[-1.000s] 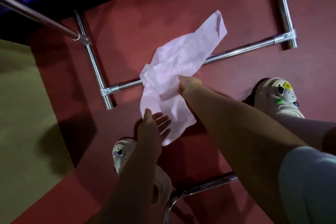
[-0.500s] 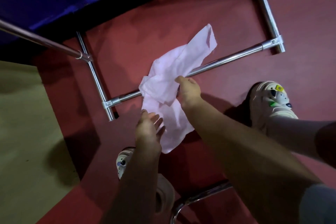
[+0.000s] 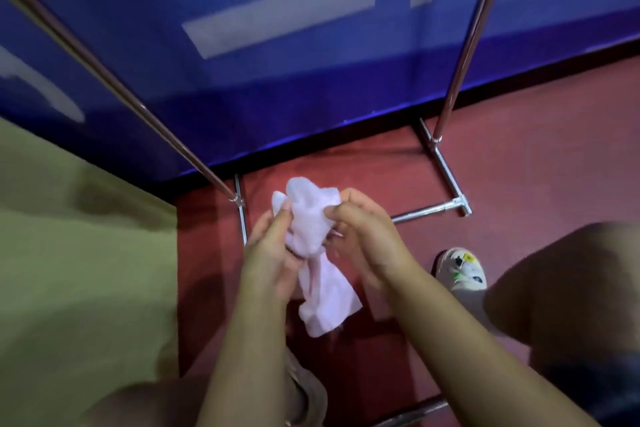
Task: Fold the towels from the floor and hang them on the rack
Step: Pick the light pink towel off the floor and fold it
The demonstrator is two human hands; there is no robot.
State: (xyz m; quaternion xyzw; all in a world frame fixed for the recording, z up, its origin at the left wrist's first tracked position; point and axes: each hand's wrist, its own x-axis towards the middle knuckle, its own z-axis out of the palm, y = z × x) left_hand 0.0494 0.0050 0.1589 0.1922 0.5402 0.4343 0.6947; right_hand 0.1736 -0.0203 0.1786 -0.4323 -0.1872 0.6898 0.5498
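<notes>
While the left hand (image 3: 273,250) grips the bunched upper part of the pale pink towel (image 3: 318,263) from one side, the right hand (image 3: 363,239) pinches its opposite edge, so the cloth hangs crumpled between both hands, clear of the red floor (image 3: 519,156). No fold is formed yet. Folding and hanging remain; no rail of the chrome rack (image 3: 446,180) in view carries a towel.
</notes>
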